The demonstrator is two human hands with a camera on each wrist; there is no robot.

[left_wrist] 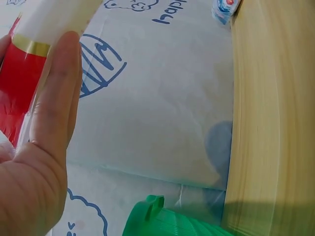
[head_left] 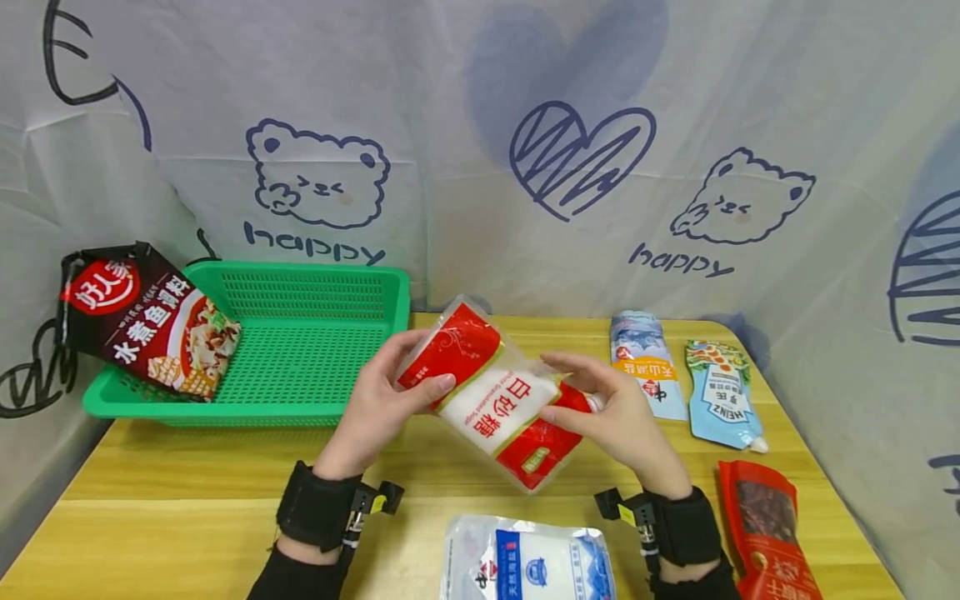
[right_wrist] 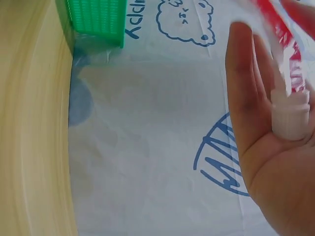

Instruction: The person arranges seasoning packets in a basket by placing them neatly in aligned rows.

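Note:
Both hands hold a red-and-white bag of granulated sugar (head_left: pixel 498 404) up over the table, tilted, its printed front facing the head camera. My left hand (head_left: pixel 378 408) grips its left side, thumb across the front and fingers behind, as the left wrist view shows along the bag (left_wrist: pixel 24 93). At the opposite side, my right hand (head_left: pixel 618 408) pinches the bag, thumb on the red part. A white screw cap (right_wrist: pixel 290 115) on the bag's corner sits against the right palm. Below the hands lies a white-and-blue salt pouch (head_left: pixel 532 558), cut off by the frame's lower edge.
A green basket (head_left: pixel 307 408) stands at the back left, a dark red seasoning packet (head_left: pixel 150 325) leaning over its left side. Along the wooden table's (head_left: pixel 225 517) right lie a lake salt pouch (head_left: pixel 648 362), a light-blue Heinz pouch (head_left: pixel 723 400) and a red snack bag (head_left: pixel 768 533). Printed cloth hangs behind.

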